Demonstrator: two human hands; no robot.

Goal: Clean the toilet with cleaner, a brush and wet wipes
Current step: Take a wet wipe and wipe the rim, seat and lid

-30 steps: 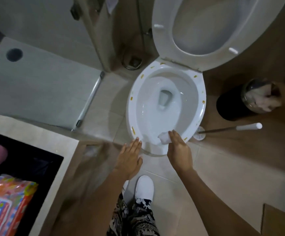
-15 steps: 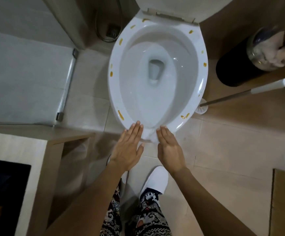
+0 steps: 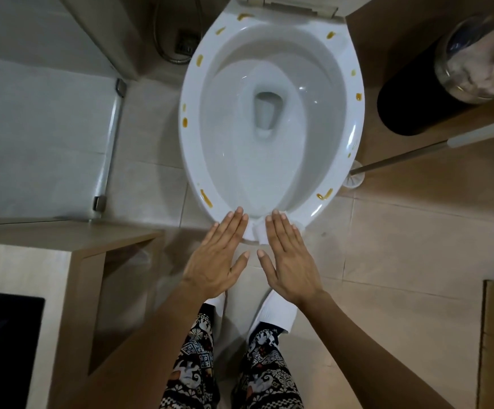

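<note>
Flat, straight-fingered left hand (image 3: 216, 258) and right hand (image 3: 288, 258) press a wet wipe (image 3: 256, 231) on the toilet rim (image 3: 191, 160); yellow-brown stains (image 3: 206, 197) remain, so wiping looks barely begun.

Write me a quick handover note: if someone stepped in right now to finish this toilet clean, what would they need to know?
Left hand: flat, fingers straight, fingertips at the front of the toilet rim.
Right hand: flat too, fingers lying over a white wet wipe draped on the front edge of the rim.
Brush: on the floor to the right of the bowl, head by the toilet base.
Cleaner: not in view.
Done: a wipe is laid on the front of the rim.
Left: yellow-brown stains dot the rim on both sides and near the hinge; they need wiping off. Whether the bowl has been brushed I cannot tell.
</note>
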